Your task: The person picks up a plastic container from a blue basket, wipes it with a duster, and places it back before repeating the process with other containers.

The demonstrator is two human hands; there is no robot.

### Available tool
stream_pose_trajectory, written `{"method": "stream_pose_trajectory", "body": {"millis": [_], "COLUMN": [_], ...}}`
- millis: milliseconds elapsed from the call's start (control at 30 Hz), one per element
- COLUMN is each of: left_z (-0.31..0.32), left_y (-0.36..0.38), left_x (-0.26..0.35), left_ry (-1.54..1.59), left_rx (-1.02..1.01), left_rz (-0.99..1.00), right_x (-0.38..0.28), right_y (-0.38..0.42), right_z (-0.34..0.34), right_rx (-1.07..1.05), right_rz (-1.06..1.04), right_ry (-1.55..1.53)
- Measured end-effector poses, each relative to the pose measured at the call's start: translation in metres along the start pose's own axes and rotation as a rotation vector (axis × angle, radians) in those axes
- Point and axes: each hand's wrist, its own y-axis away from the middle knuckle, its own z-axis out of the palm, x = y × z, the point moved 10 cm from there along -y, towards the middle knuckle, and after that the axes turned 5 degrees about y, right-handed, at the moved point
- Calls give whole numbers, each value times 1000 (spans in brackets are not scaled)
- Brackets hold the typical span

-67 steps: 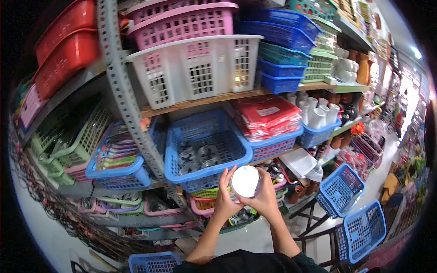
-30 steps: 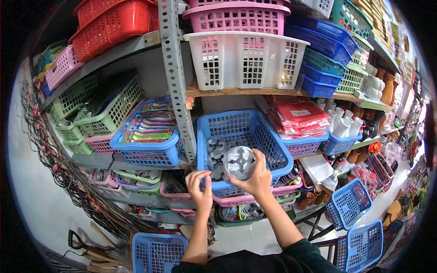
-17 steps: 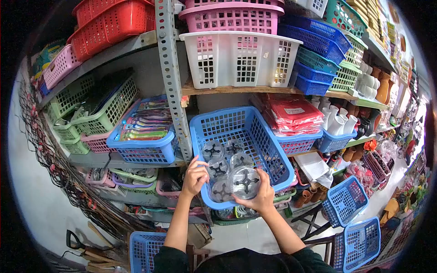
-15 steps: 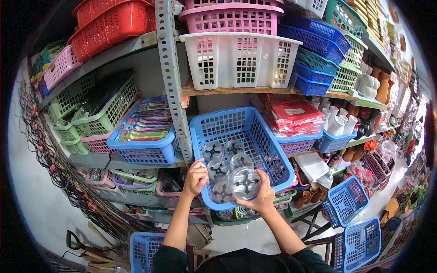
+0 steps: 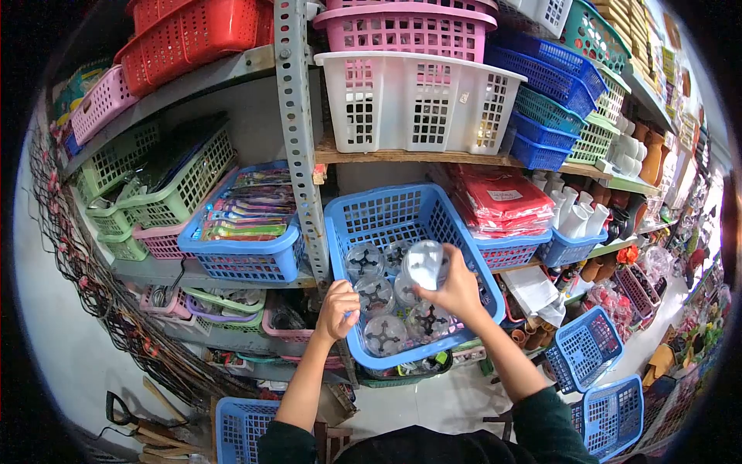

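A blue plastic basket [image 5: 456, 220] sits tilted toward me on the shelf. Several clear round plastic containers [image 5: 384, 334] with black cross-shaped pieces lie in its near half. My right hand [image 5: 457, 292] grips one more clear round container [image 5: 423, 264] by its edge, tilted, above the others. Its contents are washed out by glare. My left hand [image 5: 338, 311] is closed at the basket's left rim, fingers curled against it.
A metal shelf post [image 5: 297, 147] stands left of the basket. To the right are red plastic packets [image 5: 495, 193] and white vases [image 5: 576, 218]. A white basket [image 5: 421, 100] rests on the shelf above. Blue baskets [image 5: 583, 348] stand lower right.
My right hand has moved away from me and slightly right, and the container it holds is now tilted. A container shows at the basket's front right. My left hand stays at the rim.
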Motion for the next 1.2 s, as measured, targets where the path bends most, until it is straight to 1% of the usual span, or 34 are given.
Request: {"method": "stream_pose_trajectory", "body": {"millis": [67, 200, 233, 267, 333, 400, 467, 533, 600, 633, 700, 967, 1033, 1100, 1133, 1200], "left_z": [2, 1, 0, 0, 2, 1, 1, 1, 1, 1, 0, 0, 1, 0, 0, -1], "left_y": [3, 2, 1, 2, 2, 2, 2, 2, 3, 3, 3, 1, 3, 3, 3, 2], "left_x": [-4, -3, -1, -1, -3, -3, -3, -4, -4, -4, -5, -1, -6, -4, -3, -3], "left_ry": [-5, 1, -6, -5, -7, -1, 7, 12, 16, 16, 9, 83, 22, 18, 13, 42], "left_rx": [-11, 2, 9, 7, -20, -15, -14, -15, -15, -14, -8, -16, -12, -17, -21, -30], "left_rz": [-5, -6, 3, 1, -9, -14, -21, -26, -27, -26, -24, -12, -34, -24, -17, -26], "right_x": [10, 24, 28, 31, 37, 51, 61, 66, 65, 65, 73, 72, 76, 86, 81, 74], "right_y": [-30, -75, -82, -90, -99, -108, -107, -104, -101, -102, -100, -99, -99, -100, -99, -92], "right_z": [18, 65, 75, 79, 102, 126, 150, 161, 164, 165, 171, 168, 174, 185, 184, 159], "right_rx": [-13, -144, -193, -194, -322, -351, -451, -445, -411, -412, -483, -548, -555, -552, -551, -399], "right_rz": [-9, -5, 9, 12, 22, 17, 50, 56, 19, 17, 95, 83, 67, 79, 81, 273], "right_ry": [24, 48, 81, 80, 82, 39, 51, 98, 198, 199, 148, 167, 159, 82, 82, 148]}}
